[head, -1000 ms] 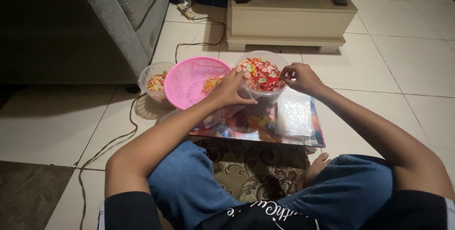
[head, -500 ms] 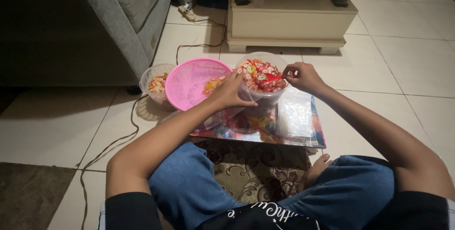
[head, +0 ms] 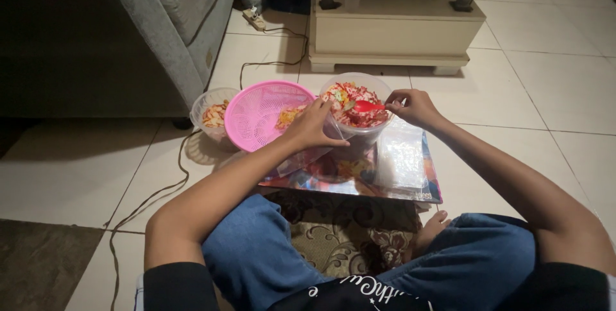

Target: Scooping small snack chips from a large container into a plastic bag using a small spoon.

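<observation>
Now lifted clear of the snacks, the red spoon (head: 367, 106) sits in right hand (head: 414, 107) fingers. Left hand (head: 312, 125) grips the clear tub (head: 357, 133); pink basket (head: 266, 113) crowds beside it.

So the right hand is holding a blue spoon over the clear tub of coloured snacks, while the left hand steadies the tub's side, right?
Not quite: the spoon is red, not blue, as the head view shows. The right hand holds it over the clear tub of coloured snacks while the left hand steadies the tub's side.

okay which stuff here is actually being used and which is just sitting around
In use: left hand steadying clear tub of colourful snacks; right hand holding red spoon.

Lying about: pink colander, small tub, plastic bags, power cable.
</observation>
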